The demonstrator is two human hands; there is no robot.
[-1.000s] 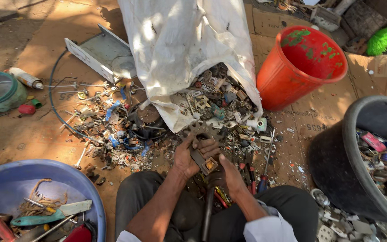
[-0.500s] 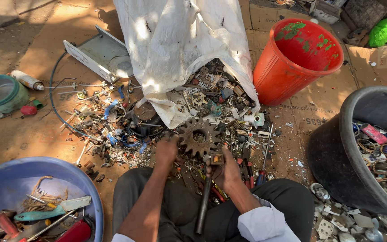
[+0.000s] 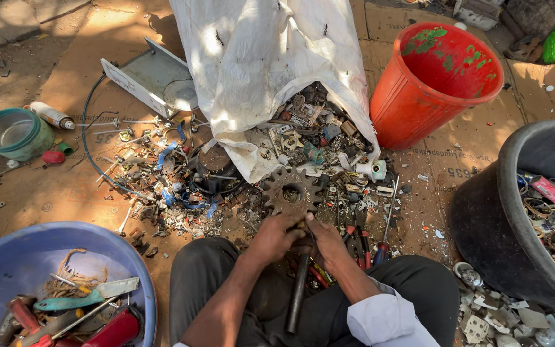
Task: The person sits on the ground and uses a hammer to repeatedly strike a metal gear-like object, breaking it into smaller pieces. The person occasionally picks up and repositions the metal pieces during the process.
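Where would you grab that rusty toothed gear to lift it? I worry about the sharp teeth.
Probably through the centre hole of the rusty gear, fingers hooked from above: it lies flat on the scrap pile, and its rim is all pointed teeth. Both hands sit at its near edge.

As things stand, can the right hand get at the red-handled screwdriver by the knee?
Probably yes: the right hand sits beside the red-handled screwdriver, which lies atop the scrap with nothing over it.

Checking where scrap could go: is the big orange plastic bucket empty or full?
Empty as far as visible: the orange plastic bucket stands upright, its inside showing only bare wall with green smears.
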